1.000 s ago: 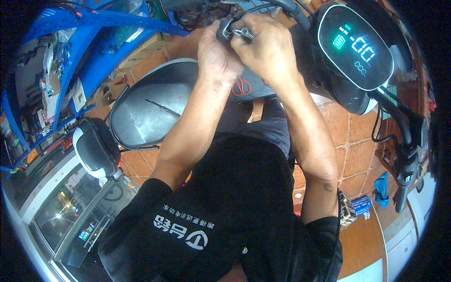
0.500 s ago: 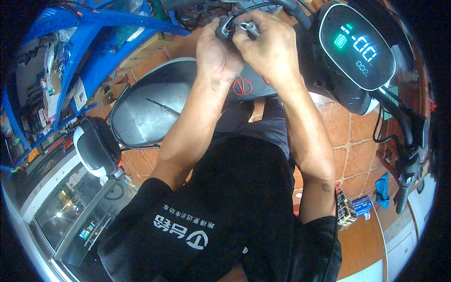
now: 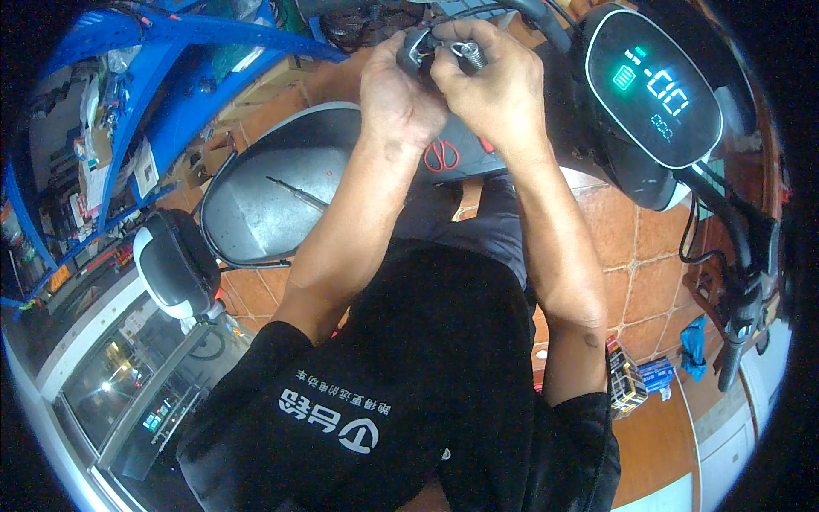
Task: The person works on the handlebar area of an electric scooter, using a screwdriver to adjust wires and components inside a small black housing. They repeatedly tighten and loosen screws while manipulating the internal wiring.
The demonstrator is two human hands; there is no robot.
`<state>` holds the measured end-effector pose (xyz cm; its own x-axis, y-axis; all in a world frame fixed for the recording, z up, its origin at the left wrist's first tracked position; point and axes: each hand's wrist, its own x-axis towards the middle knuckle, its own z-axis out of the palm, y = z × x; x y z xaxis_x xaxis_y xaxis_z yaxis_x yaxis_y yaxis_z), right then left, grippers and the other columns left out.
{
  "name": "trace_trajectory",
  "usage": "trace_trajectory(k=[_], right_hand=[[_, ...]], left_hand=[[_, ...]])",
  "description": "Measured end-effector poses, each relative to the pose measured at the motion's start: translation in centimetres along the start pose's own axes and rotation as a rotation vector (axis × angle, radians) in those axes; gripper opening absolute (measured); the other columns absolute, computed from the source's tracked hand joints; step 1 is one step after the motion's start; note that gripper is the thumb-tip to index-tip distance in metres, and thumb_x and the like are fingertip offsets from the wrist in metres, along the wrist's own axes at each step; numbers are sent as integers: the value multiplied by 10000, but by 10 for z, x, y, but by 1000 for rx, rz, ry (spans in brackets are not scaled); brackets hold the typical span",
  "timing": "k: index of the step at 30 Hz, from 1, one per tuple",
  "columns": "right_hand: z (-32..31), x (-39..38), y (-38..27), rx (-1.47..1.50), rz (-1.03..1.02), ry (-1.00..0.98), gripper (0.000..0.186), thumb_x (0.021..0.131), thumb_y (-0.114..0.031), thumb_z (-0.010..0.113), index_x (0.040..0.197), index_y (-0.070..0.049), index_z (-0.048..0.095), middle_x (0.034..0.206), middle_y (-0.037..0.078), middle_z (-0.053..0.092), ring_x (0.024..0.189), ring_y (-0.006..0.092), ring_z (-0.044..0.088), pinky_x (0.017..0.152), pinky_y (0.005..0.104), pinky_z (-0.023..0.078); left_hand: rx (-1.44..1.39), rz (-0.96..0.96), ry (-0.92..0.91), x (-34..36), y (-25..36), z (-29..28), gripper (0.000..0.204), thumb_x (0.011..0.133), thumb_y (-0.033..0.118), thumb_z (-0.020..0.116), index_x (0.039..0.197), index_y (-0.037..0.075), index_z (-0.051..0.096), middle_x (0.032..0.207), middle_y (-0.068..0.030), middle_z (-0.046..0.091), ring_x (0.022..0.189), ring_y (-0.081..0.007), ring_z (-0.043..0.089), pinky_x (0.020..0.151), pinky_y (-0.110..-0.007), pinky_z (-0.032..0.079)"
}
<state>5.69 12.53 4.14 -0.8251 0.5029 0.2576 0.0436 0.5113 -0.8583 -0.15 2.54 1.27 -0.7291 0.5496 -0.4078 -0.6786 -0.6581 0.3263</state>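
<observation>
My left hand (image 3: pixel 399 98) is closed around a small black housing (image 3: pixel 415 49) at the top of the view, with thin coloured wires showing in its opening. Pressed close beside it, my right hand (image 3: pixel 503 90) has its fingers pinched at the same part. A silvery coiled metal piece, like a spring with a loop (image 3: pixel 472 55), sticks out between my right fingers. What the right fingertips grip is partly hidden by the hand. Below the wrists, red scissor-like handles (image 3: pixel 441 156) lie on a grey surface.
A scooter's lit display (image 3: pixel 657 90) and handlebar grip (image 3: pixel 734 354) stand at the right. A thin dark tool (image 3: pixel 294 189) lies in the black scooter tub (image 3: pixel 256 218) at the left. Blue shelving (image 3: pixel 136 102) fills the far left. Small boxes (image 3: pixel 627 380) sit at the lower right.
Both hands have shifted slightly to the right. The coiled metal piece has tilted and moved a little right with my right hand, while the left keeps its hold on the black housing.
</observation>
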Motion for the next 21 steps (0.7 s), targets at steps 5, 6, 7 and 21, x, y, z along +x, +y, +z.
trace_trajectory(k=[5, 6, 7, 21], right_hand=[[2, 0, -5, -28, -85, 45, 218, 738, -179, 736, 931, -79, 717, 830, 128, 696, 743, 240, 691, 673, 328, 539], [2, 1, -4, -33, -102, 46, 211, 740, -179, 739, 922, -75, 715, 828, 127, 695, 741, 242, 691, 669, 329, 539], [2, 1, -4, -38, -119, 48, 205, 742, -179, 742, 914, -72, 714, 827, 125, 694, 740, 244, 691, 666, 329, 539], [7, 1, 15, -26, -370, 32, 146, 748, -101, 734, 881, -75, 681, 831, 79, 671, 759, 244, 671, 661, 333, 535]], left_hand=[[-15, 27, -56, 2, 0, -3, 290, 972, 239, 352, 1026, 27, 543, 998, -107, 614, 967, -235, 578, 949, -413, 439], [-19, 24, -50, 1, 1, -3, 289, 972, 239, 352, 1025, 27, 542, 1000, -108, 613, 968, -236, 577, 949, -413, 439], [-23, 22, -43, 1, 1, -2, 288, 973, 239, 353, 1024, 27, 541, 1001, -108, 611, 969, -237, 577, 950, -413, 439], [-31, 16, -42, 2, -1, -4, 278, 982, 234, 359, 1043, 23, 530, 1013, -106, 595, 968, -225, 572, 947, -396, 444]])
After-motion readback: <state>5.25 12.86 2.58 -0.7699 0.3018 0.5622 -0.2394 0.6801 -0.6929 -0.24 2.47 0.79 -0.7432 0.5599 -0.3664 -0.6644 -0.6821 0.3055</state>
